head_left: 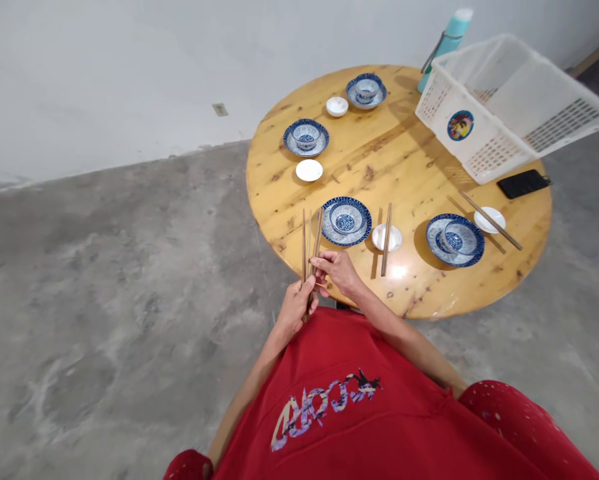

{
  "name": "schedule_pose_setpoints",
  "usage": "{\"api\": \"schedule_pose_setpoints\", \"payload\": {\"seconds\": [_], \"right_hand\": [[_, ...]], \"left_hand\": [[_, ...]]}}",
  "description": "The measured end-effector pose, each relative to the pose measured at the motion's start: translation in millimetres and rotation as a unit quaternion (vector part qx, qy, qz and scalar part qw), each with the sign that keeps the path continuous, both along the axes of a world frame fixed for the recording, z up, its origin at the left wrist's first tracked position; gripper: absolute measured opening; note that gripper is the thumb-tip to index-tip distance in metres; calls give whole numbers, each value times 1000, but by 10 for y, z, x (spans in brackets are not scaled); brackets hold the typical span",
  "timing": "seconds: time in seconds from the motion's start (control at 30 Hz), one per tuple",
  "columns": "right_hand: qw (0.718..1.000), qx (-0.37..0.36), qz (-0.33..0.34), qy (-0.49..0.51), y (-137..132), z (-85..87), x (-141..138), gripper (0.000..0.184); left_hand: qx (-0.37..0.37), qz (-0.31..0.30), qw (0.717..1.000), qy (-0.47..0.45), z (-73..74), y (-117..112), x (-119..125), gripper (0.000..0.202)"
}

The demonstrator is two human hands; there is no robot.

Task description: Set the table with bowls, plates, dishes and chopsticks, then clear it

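Note:
My left hand [295,308] is closed round the lower ends of a bunch of brown chopsticks [310,240] that stick up over the near edge of the round wooden table [379,160]. My right hand [335,269] pinches one or two of those chopsticks just above the left hand. Right behind the chopsticks stands a blue patterned bowl on a matching plate [346,221]. A pair of chopsticks [386,239] lies across a small white dish [386,237] to its right.
Three more blue bowl-and-plate sets [455,239] [306,137] [366,91] stand round the table, each with a small white dish nearby. A white plastic basket [509,107], a black phone [523,183] and a teal bottle [446,43] are at the far right. Bare concrete floor lies to the left.

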State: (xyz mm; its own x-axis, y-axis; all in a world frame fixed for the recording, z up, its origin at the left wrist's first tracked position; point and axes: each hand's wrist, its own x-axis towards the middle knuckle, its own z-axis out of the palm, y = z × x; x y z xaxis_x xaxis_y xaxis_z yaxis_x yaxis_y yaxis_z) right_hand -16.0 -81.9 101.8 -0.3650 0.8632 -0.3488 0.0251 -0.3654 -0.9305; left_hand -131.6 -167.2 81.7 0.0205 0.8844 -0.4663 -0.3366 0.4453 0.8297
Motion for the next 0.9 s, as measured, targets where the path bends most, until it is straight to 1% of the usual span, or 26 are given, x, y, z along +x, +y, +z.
{"api": "schedule_pose_setpoints", "payload": {"seconds": [0.13,0.3,0.4,0.5,0.67,0.77,0.9], "right_hand": [[999,19,-47,11,123,-14,-123,27],[990,-37,-131,47,324,-5,-214,26],[978,-48,-186,77,389,9,-280,26],[970,-52,-217,94,410,0,-376,23],[967,-47,-232,92,379,-62,-579,20],[972,-39,-222,70,348,-119,-702,22],[976,-34,-209,48,358,-229,-847,27]], "left_hand": [[-12,37,999,3,-31,-83,-221,56],[-24,92,995,38,-44,-230,-533,56],[-6,102,993,61,-56,-350,-708,53],[0,106,991,84,-78,-482,-866,50],[-14,117,988,95,-118,-616,-1058,49],[-11,111,988,105,-134,-612,-1143,50],[-16,110,987,118,-150,-547,-1288,49]]}}
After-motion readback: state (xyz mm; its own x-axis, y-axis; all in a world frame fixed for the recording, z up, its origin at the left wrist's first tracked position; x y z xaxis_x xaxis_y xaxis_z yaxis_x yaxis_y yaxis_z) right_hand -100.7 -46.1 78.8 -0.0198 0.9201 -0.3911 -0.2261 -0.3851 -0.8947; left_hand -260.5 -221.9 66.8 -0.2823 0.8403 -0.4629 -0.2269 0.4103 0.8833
